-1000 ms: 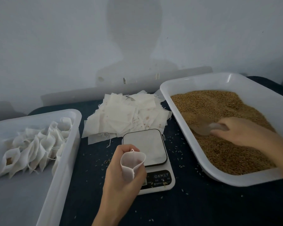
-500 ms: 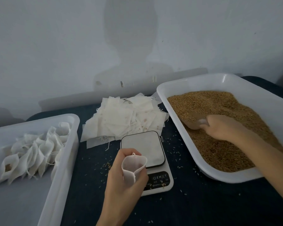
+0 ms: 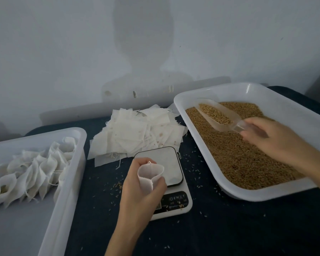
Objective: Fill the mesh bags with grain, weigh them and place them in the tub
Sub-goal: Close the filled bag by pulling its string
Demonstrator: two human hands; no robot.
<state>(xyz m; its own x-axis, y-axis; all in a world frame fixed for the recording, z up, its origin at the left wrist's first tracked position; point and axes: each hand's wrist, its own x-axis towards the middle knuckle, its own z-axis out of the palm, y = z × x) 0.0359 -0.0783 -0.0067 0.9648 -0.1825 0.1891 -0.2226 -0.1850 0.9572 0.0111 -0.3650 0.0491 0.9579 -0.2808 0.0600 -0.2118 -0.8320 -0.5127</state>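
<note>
**Loaded scoop held over grain tray, open bag held at scale**

An open-mouthed mesh bag (image 3: 150,174) is gripped by the curled fingers of the left hand (image 3: 139,189), over the front of the kitchen scale (image 3: 166,183). A clear plastic scoop (image 3: 217,115), loaded with grain, is gripped by its handle in the right hand (image 3: 272,139) above the grain tray (image 3: 235,191). Filled bags (image 3: 31,170) are seen in the white tub (image 3: 70,182) at left. Empty bags (image 3: 137,135) are piled behind the scale.

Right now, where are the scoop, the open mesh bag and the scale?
scoop (image 3: 215,115): head view, on the grain-filled bowl.
open mesh bag (image 3: 148,179): head view, on its front wall below the mouth.
scale (image 3: 169,159): head view, on the bare weighing platform.
</note>
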